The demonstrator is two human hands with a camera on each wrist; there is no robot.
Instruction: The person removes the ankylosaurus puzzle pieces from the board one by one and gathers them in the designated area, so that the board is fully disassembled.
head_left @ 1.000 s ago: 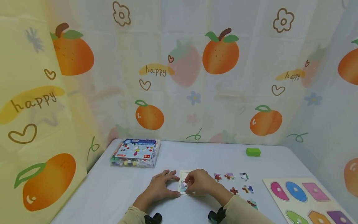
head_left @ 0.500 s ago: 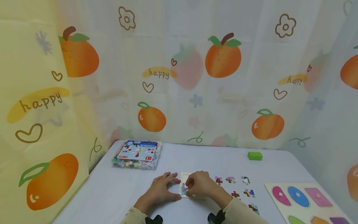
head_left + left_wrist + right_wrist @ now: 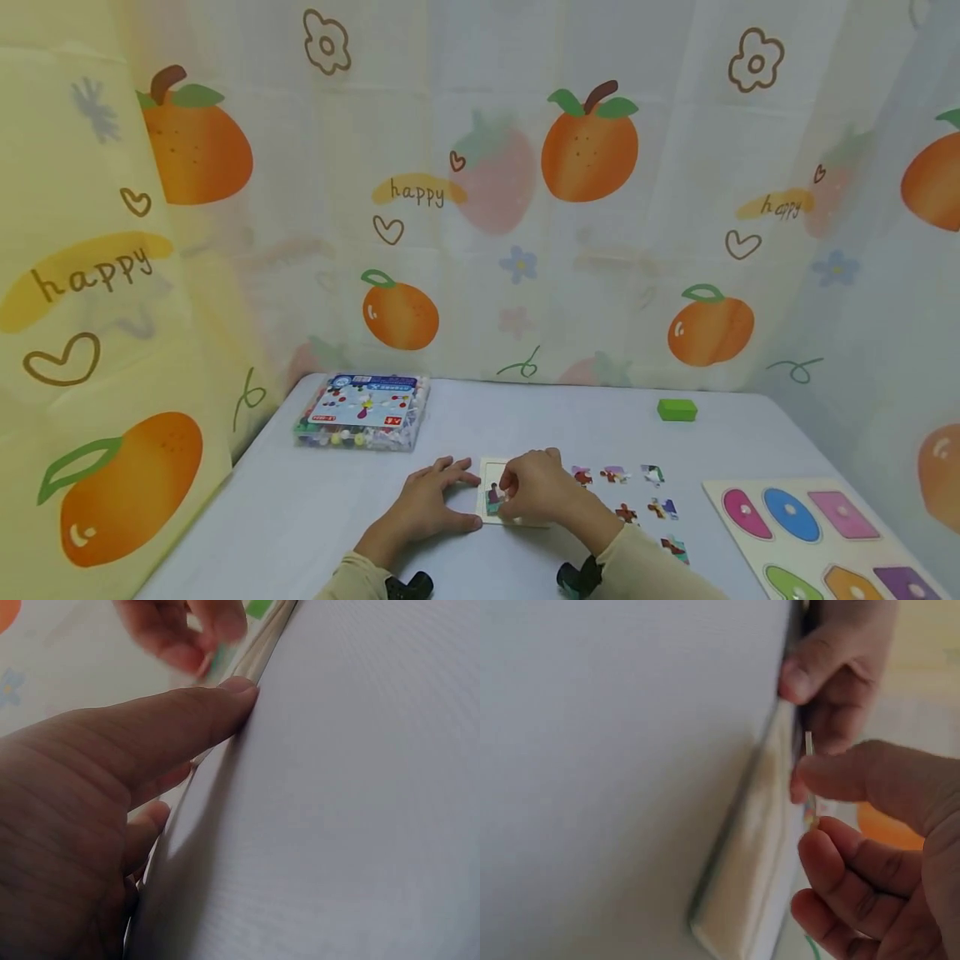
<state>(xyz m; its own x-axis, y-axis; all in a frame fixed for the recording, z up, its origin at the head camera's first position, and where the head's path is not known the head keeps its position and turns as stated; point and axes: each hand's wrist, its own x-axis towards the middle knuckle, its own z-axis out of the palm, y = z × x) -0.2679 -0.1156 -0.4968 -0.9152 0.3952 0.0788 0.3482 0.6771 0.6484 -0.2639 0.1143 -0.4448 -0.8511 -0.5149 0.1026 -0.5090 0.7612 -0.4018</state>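
My right hand [image 3: 546,493] pinches a small jigsaw piece [image 3: 808,744] between thumb and fingers, just above a pale puzzle frame board [image 3: 489,464]. Edge-on in the right wrist view, the piece looks thin and white-edged. The head view shows its dark and green picture side. At the board's left edge, my left hand [image 3: 422,502] rests with fingers spread, its thumb [image 3: 236,690] touching the near corner. Much of the board is hidden behind the right hand.
Several loose jigsaw pieces [image 3: 626,512] lie right of the board. Farther right is a shape board [image 3: 720,500] with coloured knobbed shapes. A green block [image 3: 677,409] stands at the back right, and a clear bead box [image 3: 363,412] at the back left.
The jigsaw piece has turned in my right fingers: its visible side was pale blue and now looks dark and green. My left hand has stayed at the board's edge.
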